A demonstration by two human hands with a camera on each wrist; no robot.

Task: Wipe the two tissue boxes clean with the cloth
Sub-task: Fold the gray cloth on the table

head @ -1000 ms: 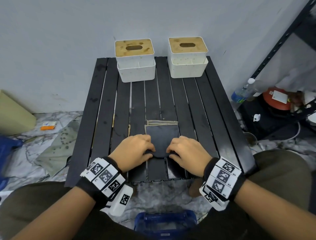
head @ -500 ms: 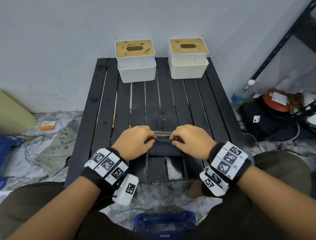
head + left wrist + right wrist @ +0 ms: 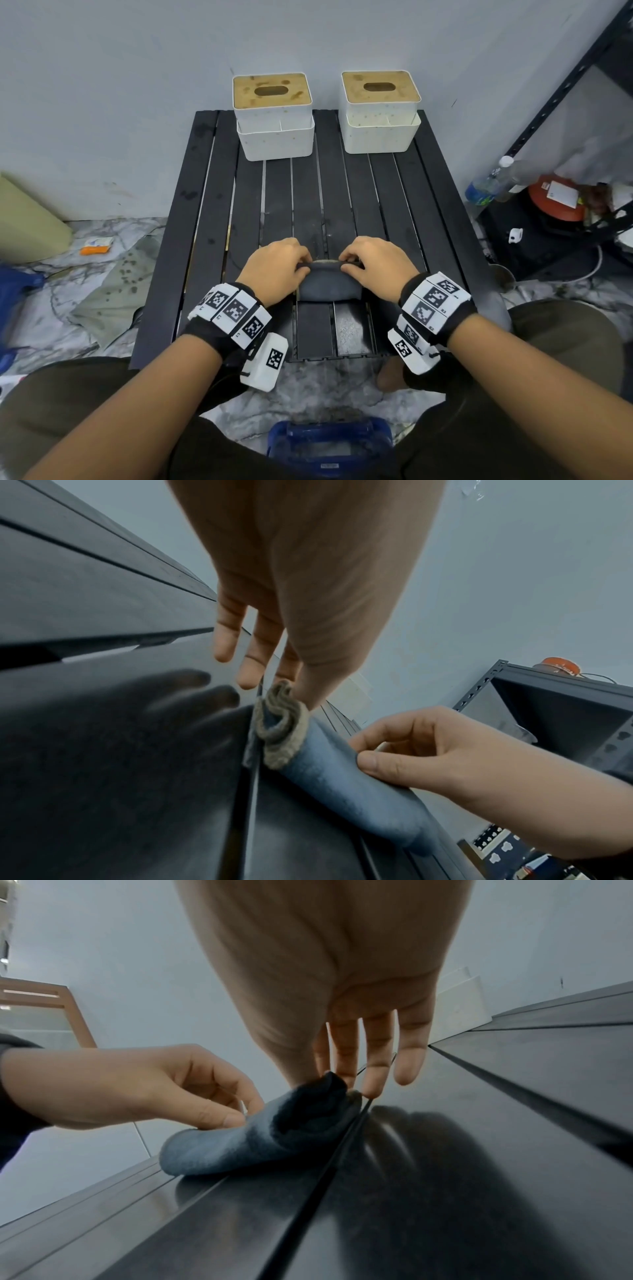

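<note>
Since one second ago the cloth [image 3: 329, 286] is folded over into a short roll, long axis left-right on the near counter [image 3: 205, 219]. Left hand [image 3: 277, 270] and right hand [image 3: 376, 267] pinch its ends; both tissue boxes [image 3: 274, 116] stand far ahead.

We hold left hand [image 3: 275, 269] low, thumb and forefinger pinched | right hand [image 3: 378, 265] mirrors it, same pinch | other fingers [image 3: 407, 1053] extended | forearms converge, wrists banded.
</note>
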